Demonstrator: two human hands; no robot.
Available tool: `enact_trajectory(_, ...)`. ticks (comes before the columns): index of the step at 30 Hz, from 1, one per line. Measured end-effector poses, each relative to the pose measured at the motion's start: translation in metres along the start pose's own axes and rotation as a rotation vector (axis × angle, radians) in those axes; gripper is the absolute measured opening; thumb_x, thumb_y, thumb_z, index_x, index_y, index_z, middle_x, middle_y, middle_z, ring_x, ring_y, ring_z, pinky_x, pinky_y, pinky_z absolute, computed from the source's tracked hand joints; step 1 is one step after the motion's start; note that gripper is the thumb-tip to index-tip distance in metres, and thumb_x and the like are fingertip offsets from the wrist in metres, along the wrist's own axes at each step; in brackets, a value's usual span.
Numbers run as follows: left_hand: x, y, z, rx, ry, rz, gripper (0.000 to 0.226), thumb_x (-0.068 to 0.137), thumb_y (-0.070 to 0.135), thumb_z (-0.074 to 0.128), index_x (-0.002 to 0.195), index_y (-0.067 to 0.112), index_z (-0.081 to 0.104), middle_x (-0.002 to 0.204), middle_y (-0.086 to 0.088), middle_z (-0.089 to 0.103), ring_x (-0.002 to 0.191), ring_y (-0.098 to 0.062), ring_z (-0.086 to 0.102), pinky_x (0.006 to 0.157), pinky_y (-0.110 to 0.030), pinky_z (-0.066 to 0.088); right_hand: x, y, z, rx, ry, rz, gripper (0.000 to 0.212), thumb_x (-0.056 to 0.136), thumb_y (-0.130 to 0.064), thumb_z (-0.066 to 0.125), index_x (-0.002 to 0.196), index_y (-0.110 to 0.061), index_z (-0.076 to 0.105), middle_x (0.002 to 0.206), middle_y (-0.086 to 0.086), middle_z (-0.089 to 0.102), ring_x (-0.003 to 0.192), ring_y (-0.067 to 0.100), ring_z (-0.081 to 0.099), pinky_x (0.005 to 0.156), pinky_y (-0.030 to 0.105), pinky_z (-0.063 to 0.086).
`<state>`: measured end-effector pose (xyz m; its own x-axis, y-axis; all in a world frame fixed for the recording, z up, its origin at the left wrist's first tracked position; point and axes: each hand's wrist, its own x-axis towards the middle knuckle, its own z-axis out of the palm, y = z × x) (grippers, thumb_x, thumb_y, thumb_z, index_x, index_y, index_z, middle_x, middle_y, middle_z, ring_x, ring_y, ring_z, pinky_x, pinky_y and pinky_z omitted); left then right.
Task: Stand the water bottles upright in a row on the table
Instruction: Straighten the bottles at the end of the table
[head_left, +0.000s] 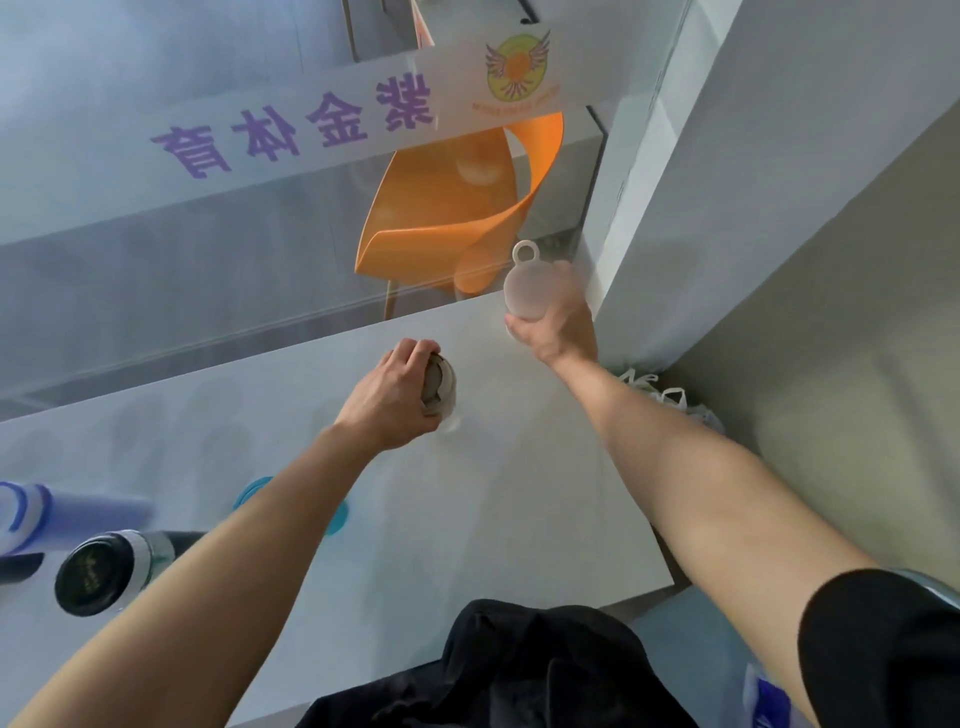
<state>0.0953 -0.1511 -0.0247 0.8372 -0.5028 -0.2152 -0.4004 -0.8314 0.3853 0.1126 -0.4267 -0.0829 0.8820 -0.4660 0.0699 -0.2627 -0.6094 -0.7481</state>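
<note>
Bottles gripped: grey-lid bottle (439, 387) in L hand (395, 397), white-lid bottle (527, 288) in R hand (558, 325)

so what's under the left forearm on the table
A teal disc-shaped thing shows on both sides of the left forearm, lying on the table. Its middle is covered, so what it is stays unclear.

Surroundings: glass partition, orange chair, white column, bags, dark cloth.

A frosted band with purple lettering (291, 130) and a winged round emblem (517, 67) crosses the glass partition (156, 249) behind the table (519, 493). An orange chair (441, 208) shows through the glass, beyond the table's far edge. A white column (753, 156) stands at the right, with white plastic bags (670, 397) on the floor at its base, beside the table's right edge. Crumpled black cloth (519, 670) lies over the table's near edge.
</note>
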Motion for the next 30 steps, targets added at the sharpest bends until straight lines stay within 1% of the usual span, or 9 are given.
enact_trajectory(5,0.006,-0.004,0.004,0.036,-0.015,0.015,0.093,0.076,0.031,0.093,0.15,0.024,0.038,0.141,-0.001,0.045,0.125,-0.027,0.05,0.095,-0.045,0.058,0.029,0.006,0.01,-0.039,-0.035,0.008,0.104,0.069,-0.043,0.095,0.149,-0.006,0.041,0.144,0.014,0.053,0.122,0.035,0.062,0.1,0.037,0.053)
enact_trajectory(11,0.004,-0.007,0.01,0.055,0.007,0.037,0.094,0.075,0.031,0.093,0.15,0.023,0.036,0.14,-0.002,0.043,0.117,-0.027,0.048,0.093,-0.045,0.057,0.028,0.011,0.012,-0.031,-0.036,0.039,0.105,0.067,-0.05,0.094,0.149,-0.014,0.04,0.144,0.005,0.055,0.12,0.03,0.064,0.096,0.035,0.053)
enact_trajectory(15,0.001,-0.005,0.012,0.059,0.029,0.027,0.094,0.074,0.031,0.093,0.149,0.023,0.038,0.141,-0.002,0.042,0.118,-0.029,0.049,0.09,-0.05,0.059,0.022,0.013,0.007,-0.044,-0.127,0.133,0.134,0.065,-0.054,0.098,0.165,-0.011,0.019,0.163,0.011,0.042,0.141,0.032,0.053,0.113,0.038,0.045)
enact_trajectory(17,0.0,-0.003,0.014,0.055,0.053,0.014,0.094,0.074,0.032,0.094,0.15,0.025,0.039,0.141,-0.002,0.041,0.12,-0.031,0.051,0.088,-0.052,0.061,0.007,0.019,0.004,-0.08,-0.16,0.215,0.14,0.067,-0.055,0.097,0.168,-0.008,0.012,0.167,0.016,0.034,0.148,0.032,0.045,0.117,0.038,0.04)
enact_trajectory(19,-0.001,-0.001,0.018,0.029,0.085,-0.027,0.096,0.073,0.036,0.096,0.15,0.03,0.04,0.14,-0.003,0.039,0.121,-0.032,0.053,0.086,-0.05,0.062,-0.018,0.029,0.002,-0.141,-0.178,0.255,0.123,0.074,-0.052,0.094,0.165,-0.005,0.024,0.161,0.02,0.039,0.144,0.037,0.048,0.115,0.041,0.042)
enact_trajectory(22,-0.002,0.003,0.021,-0.032,0.135,-0.066,0.096,0.072,0.036,0.096,0.151,0.034,0.041,0.135,-0.002,0.042,0.117,-0.031,0.057,0.085,-0.05,0.063,-0.063,0.046,0.003,-0.308,-0.324,0.078,0.085,0.083,-0.048,0.085,0.15,-0.007,0.052,0.145,0.016,0.054,0.135,0.038,0.055,0.111,0.042,0.047)
enact_trajectory(25,0.009,0.008,0.017,-0.068,0.162,-0.099,0.102,0.072,0.031,0.097,0.155,0.031,0.039,0.14,-0.003,0.047,0.121,-0.032,0.058,0.087,-0.05,0.062,-0.093,0.049,0.008,-0.448,-0.497,-0.034,0.081,0.079,-0.054,0.083,0.147,-0.018,0.059,0.148,0.007,0.055,0.14,0.03,0.048,0.113,0.041,0.044)
enact_trajectory(28,0.031,0.013,0.008,-0.097,0.174,-0.149,0.1,0.072,0.026,0.097,0.152,0.023,0.036,0.142,-0.005,0.051,0.124,-0.033,0.057,0.091,-0.05,0.058,-0.103,0.048,0.012,-0.538,-0.542,-0.079,0.074,0.072,-0.053,0.088,0.135,-0.022,0.064,0.149,0.005,0.051,0.147,0.029,0.04,0.118,0.04,0.039)
enact_trajectory(30,0.044,0.016,0.003,-0.09,0.181,-0.162,0.095,0.072,0.025,0.097,0.147,0.022,0.039,0.137,-0.006,0.05,0.12,-0.034,0.057,0.088,-0.051,0.058,-0.106,0.049,0.014,-0.547,-0.551,-0.081,0.078,0.072,-0.049,0.091,0.138,-0.022,0.06,0.151,0.006,0.049,0.151,0.031,0.035,0.123,0.041,0.034)
